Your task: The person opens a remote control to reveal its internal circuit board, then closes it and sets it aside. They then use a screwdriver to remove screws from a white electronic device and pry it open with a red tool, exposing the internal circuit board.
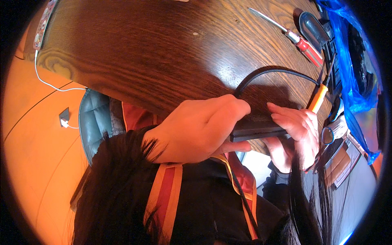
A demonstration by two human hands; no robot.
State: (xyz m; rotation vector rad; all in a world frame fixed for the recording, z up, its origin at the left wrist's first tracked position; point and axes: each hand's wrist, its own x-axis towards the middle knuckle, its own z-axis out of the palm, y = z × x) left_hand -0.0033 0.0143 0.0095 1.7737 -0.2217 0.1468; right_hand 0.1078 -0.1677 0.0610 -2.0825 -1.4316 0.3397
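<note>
A flat black rectangular box [261, 130] is held between my two hands above the near edge of the table. My left hand [200, 126] is closed around its left end, with the knuckles up and a fingertip showing below. On the right end, my right hand [297, 132] grips with fingers over the top and thumb side underneath. A black cable [265, 70] arches over the table from beside my left hand toward a yellow-handled tool [318, 99], just beyond my right hand. What the cable joins to is hidden. The underside of the box does not show.
On the brown wooden table [143, 45] lie a red-handled screwdriver [304, 47] and a dark oval shell [313, 29]. A blue plastic bag [353, 77] hangs along the right edge. At the far left is a pinkish strip [43, 25] with a white cable. A dark chair [94, 118] stands at left.
</note>
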